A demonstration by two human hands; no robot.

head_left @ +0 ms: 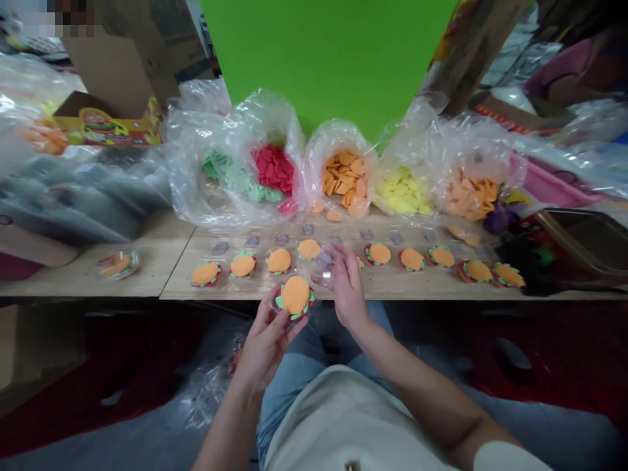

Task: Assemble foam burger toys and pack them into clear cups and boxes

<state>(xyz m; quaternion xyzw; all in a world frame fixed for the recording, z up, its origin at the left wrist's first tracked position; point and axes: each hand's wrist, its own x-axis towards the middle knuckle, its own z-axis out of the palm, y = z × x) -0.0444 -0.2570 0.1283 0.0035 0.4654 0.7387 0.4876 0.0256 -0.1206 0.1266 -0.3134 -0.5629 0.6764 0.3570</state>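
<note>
A burger-shaped piece (296, 296) with an orange round top and green and red edges sits in a clear plastic case. My left hand (269, 333) grips this case just in front of the table edge. To its right, my right hand (349, 288) has its fingers closed on a clear plastic lid (324, 265), which is hard to make out against the table. Behind my hands another burger piece (309, 248) lies in the row. One more is partly covered by my right fingers.
Burger pieces in clear cases line the wooden table (176, 278). Behind them stand plastic bags of green, red (275, 169), orange (346, 180), yellow (405, 193) and peach pieces. A green panel (324, 59) rises behind. A brown-lidded container (589, 239) is at right, a printed box (112, 127) at left.
</note>
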